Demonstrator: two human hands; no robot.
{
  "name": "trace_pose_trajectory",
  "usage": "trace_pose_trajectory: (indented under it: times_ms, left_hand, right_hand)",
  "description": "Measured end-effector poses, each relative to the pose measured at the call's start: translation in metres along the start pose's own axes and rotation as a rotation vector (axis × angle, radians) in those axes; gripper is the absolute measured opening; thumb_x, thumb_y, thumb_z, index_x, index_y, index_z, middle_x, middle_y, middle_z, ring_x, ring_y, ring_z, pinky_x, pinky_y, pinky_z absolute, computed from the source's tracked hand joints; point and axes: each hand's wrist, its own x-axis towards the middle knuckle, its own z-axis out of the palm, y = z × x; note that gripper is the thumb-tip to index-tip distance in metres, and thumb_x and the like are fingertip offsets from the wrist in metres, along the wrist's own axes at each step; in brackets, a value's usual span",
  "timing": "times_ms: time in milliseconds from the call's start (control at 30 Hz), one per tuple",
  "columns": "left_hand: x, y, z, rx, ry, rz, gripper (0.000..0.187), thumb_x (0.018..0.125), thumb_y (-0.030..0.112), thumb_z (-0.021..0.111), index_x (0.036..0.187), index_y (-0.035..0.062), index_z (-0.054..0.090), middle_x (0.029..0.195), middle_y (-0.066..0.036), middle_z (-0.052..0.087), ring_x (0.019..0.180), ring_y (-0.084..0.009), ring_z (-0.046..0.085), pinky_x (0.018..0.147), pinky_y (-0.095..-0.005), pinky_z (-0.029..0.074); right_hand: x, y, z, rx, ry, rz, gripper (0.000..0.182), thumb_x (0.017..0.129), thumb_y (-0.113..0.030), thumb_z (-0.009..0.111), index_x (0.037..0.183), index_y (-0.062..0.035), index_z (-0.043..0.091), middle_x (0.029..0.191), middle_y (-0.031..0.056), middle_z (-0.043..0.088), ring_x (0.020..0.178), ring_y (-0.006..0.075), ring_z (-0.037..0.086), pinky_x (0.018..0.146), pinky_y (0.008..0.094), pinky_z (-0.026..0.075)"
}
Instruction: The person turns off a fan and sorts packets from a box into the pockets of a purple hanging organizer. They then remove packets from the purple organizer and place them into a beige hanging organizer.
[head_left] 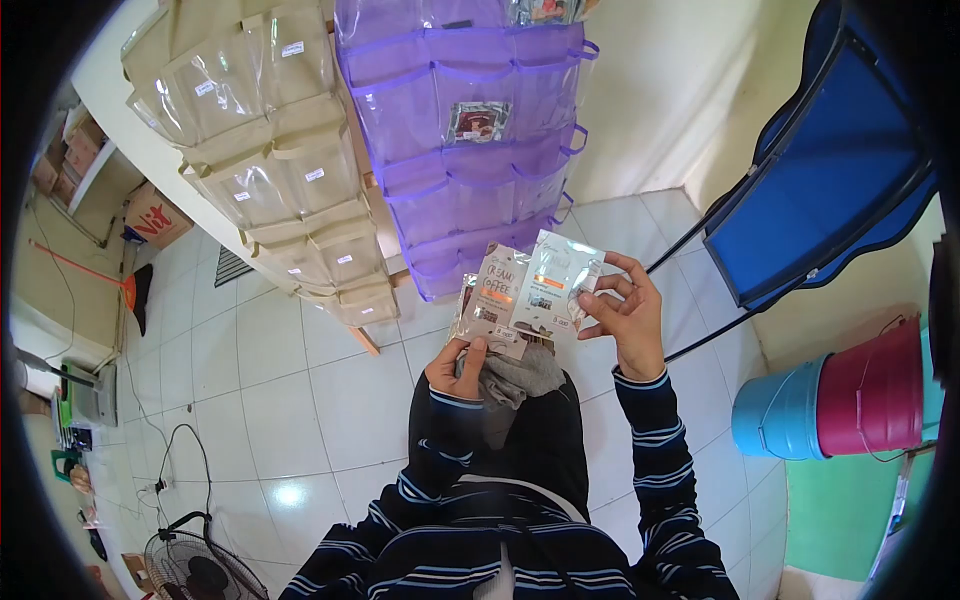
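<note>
My left hand point(458, 368) pinches the lower edge of a brownish sachet point(493, 298) marked "Creamy Coffee", with other packets partly hidden behind it. In my right hand point(622, 315) is a pale white sachet point(553, 280), held by its right edge and overlapping the brown one. Grey cloth point(515, 378) bunches below the sachets, over my lap. Ahead hangs a purple pocket organizer point(400, 110) with a dark red and silver packet point(479, 122) in one clear pocket. Beside it, on the left, is a beige pocket organizer point(270, 160) with small white labels.
A blue folding chair or frame point(820, 170) leans at the right. Below it stand a light blue bucket point(780, 405) and a dark pink bucket point(870, 385). A fan point(190, 565) and its cable are at the lower left, a cardboard box point(158, 215) at the left.
</note>
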Motion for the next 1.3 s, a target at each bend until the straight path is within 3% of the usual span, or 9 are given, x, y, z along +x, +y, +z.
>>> trace_pose_trajectory:
  times_ms: [333,500,567,600,700,833,1000,1133,1300]
  left_hand:
    - [-0.004,-0.007,0.007,0.078,0.011,-0.01,0.02,0.078,0.015,0.049,0.086,-0.0022,0.055,0.071,-0.009,0.055,0.067,-0.0105,0.049,0.062,-0.0235,0.039]
    - [-0.007,-0.013,0.008,0.226,-0.004,0.198,0.016,0.074,0.009,0.05,0.084,-0.0023,0.055,0.069,-0.015,0.054,0.061,-0.0201,0.053,0.058,-0.0258,0.04]
    - [-0.007,-0.009,0.009,0.334,-0.031,0.277,0.015,0.072,0.008,0.051,0.083,-0.0023,0.055,0.07,-0.016,0.054,0.06,-0.0232,0.053,0.057,-0.0262,0.04]
    - [-0.004,-0.008,0.012,0.312,-0.034,0.27,0.015,0.072,0.007,0.051,0.083,-0.002,0.055,0.07,-0.017,0.054,0.061,-0.0242,0.054,0.057,-0.0266,0.04]
    - [-0.001,-0.011,0.013,0.293,-0.026,0.278,0.015,0.071,0.006,0.052,0.084,0.0001,0.057,0.071,-0.016,0.055,0.062,-0.023,0.054,0.056,-0.0273,0.041]
    - [0.008,-0.013,0.013,0.249,0.03,0.28,0.016,0.073,0.009,0.052,0.086,0.0014,0.058,0.075,-0.012,0.057,0.065,-0.0179,0.054,0.059,-0.025,0.041]
    - [0.018,-0.021,0.005,0.293,0.135,0.216,0.016,0.074,0.012,0.053,0.084,0.0007,0.06,0.076,-0.01,0.059,0.068,-0.0133,0.053,0.062,-0.0232,0.04]
    - [0.018,-0.016,0.004,0.264,0.151,0.126,0.017,0.074,0.013,0.054,0.085,0.0019,0.06,0.074,-0.009,0.058,0.067,-0.013,0.052,0.063,-0.0233,0.04]
    - [0.024,-0.024,0.002,0.262,0.163,0.124,0.017,0.074,0.014,0.054,0.085,0.0016,0.06,0.074,-0.009,0.058,0.07,-0.0132,0.052,0.064,-0.0239,0.04]
  right_hand:
    - [-0.006,0.018,0.008,-0.013,-0.053,0.025,0.054,0.06,0.003,0.062,0.104,-0.0014,0.031,0.088,0.0106,0.047,0.067,0.0141,0.055,0.044,0.0239,0.049]
    - [0.005,0.009,-0.002,-0.319,-0.214,0.034,0.065,0.056,-0.001,0.067,0.11,-0.0005,0.032,0.092,0.0125,0.048,0.068,0.0154,0.054,0.042,0.0217,0.046]
    - [0.023,0.013,-0.009,-0.56,-0.455,-0.124,0.05,0.059,-0.005,0.068,0.102,-0.0008,0.043,0.08,0.0081,0.052,0.062,0.0128,0.053,0.045,0.0218,0.048]
    - [0.028,-0.004,-0.005,-0.411,-0.494,0.135,0.033,0.06,-0.006,0.067,0.089,0.0013,0.052,0.073,0.0074,0.055,0.062,0.0113,0.053,0.045,0.0204,0.047]
    - [0.044,-0.007,-0.005,-0.395,-0.624,0.184,0.024,0.064,-0.004,0.064,0.084,0.0039,0.053,0.073,0.0077,0.056,0.063,0.01,0.053,0.046,0.0206,0.047]
    - [0.137,-0.055,-0.024,-0.293,-0.35,-0.3,0.022,0.06,-0.003,0.065,0.08,0.0015,0.058,0.07,0.0057,0.057,0.053,0.0096,0.054,0.045,0.0204,0.042]
    - [0.267,-0.144,-0.006,-0.916,-0.047,-0.971,0.037,0.059,-0.015,0.068,0.092,-0.0021,0.056,0.087,0.0129,0.057,0.073,0.0213,0.056,0.065,0.0272,0.044]
    - [0.305,-0.131,-0.003,-1.047,-0.194,-0.813,0.046,0.055,-0.016,0.071,0.096,-0.0038,0.054,0.093,0.0143,0.054,0.087,0.0231,0.052,0.077,0.0276,0.038]
    - [0.309,-0.157,-0.006,-0.948,-0.42,-0.61,0.051,0.054,-0.014,0.072,0.099,-0.0016,0.052,0.086,0.01,0.057,0.076,0.0205,0.053,0.071,0.0274,0.04]
